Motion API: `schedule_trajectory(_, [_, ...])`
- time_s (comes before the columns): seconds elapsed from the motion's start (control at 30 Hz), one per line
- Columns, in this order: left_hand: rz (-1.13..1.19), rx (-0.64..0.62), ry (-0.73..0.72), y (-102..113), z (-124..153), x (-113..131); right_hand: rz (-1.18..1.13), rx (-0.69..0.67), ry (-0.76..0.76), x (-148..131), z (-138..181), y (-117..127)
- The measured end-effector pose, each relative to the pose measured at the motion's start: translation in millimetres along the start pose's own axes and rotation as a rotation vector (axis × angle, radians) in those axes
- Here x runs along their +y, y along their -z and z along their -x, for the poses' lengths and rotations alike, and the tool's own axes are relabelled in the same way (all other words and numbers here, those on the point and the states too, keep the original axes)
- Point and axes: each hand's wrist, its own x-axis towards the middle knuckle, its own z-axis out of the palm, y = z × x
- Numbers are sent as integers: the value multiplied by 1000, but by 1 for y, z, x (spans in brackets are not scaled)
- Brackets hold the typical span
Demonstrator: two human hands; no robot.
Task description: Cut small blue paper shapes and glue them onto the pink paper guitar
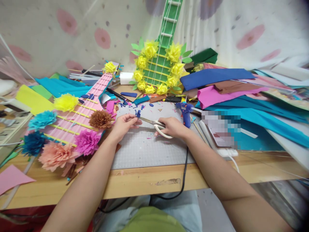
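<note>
My right hand (172, 126) grips a pair of scissors (151, 122) with white handles, the blades pointing left. At their tips, my left hand (126, 125) pinches a small piece of dark blue paper (138, 113) between thumb and fingers. Both hands are above a grey cutting mat (149, 154) strewn with blue paper scraps. Left of my left hand lies a pink paper guitar (70, 124) with large paper flowers, among them a brown flower (100, 119) and a magenta flower (87, 141). Small dark blue pieces rest on its strings.
A blue glue gun (185, 113) lies right of the scissors, near a phone (220, 132) and a power strip (231, 152). A green paper guitar (156, 72) with yellow roses stands behind. Folded crepe paper (217, 77) is piled at right; a black cable (185, 172) crosses the table's front edge.
</note>
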Motion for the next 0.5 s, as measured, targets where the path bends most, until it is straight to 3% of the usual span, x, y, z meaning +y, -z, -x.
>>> schedule_trajectory(0.5, [-31, -14, 19, 4, -1, -2, -7, 3, 15, 4, -1, -2])
